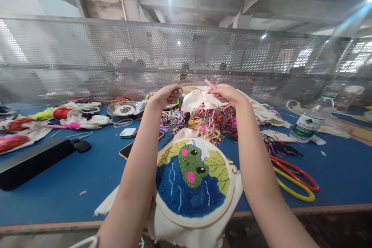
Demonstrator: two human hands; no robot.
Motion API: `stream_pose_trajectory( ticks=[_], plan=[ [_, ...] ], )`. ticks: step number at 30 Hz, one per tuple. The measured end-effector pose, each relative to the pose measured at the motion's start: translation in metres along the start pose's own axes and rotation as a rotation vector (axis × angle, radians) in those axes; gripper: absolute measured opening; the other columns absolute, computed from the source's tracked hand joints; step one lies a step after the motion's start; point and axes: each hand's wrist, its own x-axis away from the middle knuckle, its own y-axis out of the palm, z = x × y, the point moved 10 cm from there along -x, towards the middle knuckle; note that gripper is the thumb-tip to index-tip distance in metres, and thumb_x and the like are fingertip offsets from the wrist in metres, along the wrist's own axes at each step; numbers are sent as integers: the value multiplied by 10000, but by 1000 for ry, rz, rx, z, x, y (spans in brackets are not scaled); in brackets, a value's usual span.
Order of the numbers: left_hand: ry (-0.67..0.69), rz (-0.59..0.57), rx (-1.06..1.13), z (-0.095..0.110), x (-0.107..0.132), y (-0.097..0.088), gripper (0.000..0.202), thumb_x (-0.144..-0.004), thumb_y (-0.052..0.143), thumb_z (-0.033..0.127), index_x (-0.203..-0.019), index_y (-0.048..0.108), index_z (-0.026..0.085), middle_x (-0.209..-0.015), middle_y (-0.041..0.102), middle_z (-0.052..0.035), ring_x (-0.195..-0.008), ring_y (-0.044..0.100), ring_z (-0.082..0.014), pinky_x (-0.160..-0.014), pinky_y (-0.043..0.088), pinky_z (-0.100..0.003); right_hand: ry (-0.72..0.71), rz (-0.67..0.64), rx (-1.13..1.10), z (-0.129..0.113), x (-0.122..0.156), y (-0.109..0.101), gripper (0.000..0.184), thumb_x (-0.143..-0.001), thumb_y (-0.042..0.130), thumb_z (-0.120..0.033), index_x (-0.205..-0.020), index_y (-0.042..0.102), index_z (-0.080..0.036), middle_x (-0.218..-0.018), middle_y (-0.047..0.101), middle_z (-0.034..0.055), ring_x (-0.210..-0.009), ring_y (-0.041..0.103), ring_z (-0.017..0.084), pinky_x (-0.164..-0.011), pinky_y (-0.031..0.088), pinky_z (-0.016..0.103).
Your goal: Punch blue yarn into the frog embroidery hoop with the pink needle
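Observation:
Both my arms reach forward over a round embroidery hoop (231, 197), whose cream cloth carries a green frog with pink cheeks on blue water. My right hand (225, 93) is closed around a pink punch needle (209, 84), its handle pointing up to the left. To the left, my left hand (168, 96) is pinched shut, with something thin and bluish-grey at its fingertips that I cannot make out. Below and between the hands lies a tangled heap of coloured yarn (215, 121). The hoop stands tilted at the table's front edge, touched by neither hand.
A black bar-shaped box (37, 161) and a phone (127, 150) lie on the blue table (95, 178). A metal dish (112, 108) sits farther back. On the right are a water bottle (309, 122) and red and yellow-handled scissors (302, 186). A perforated metal screen (95, 58) closes the back.

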Motion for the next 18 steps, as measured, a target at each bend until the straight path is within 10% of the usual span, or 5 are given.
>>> stream_pose_trajectory(
  ticks=[6, 18],
  plan=[
    [4, -63, -122, 3, 0, 27, 231, -803, 577, 184, -575, 549, 163, -434, 270, 64, -325, 231, -19, -328, 167, -156, -109, -315, -30, -21, 4, 61, 134, -824, 580, -284, -934, 567, -208, -525, 198, -86, -420, 127, 60, -396, 80, 242],
    [111, 364, -319, 9, -4, -36, 255, -740, 587, 162, -499, 507, 174, -385, 339, 52, -336, 313, -68, -376, 256, -193, 9, -215, -2, -5, 6, 27, 284, -838, 508, -204, -595, 361, -201, -496, 237, -67, -436, 130, 57, -407, 69, 261]
  ],
)
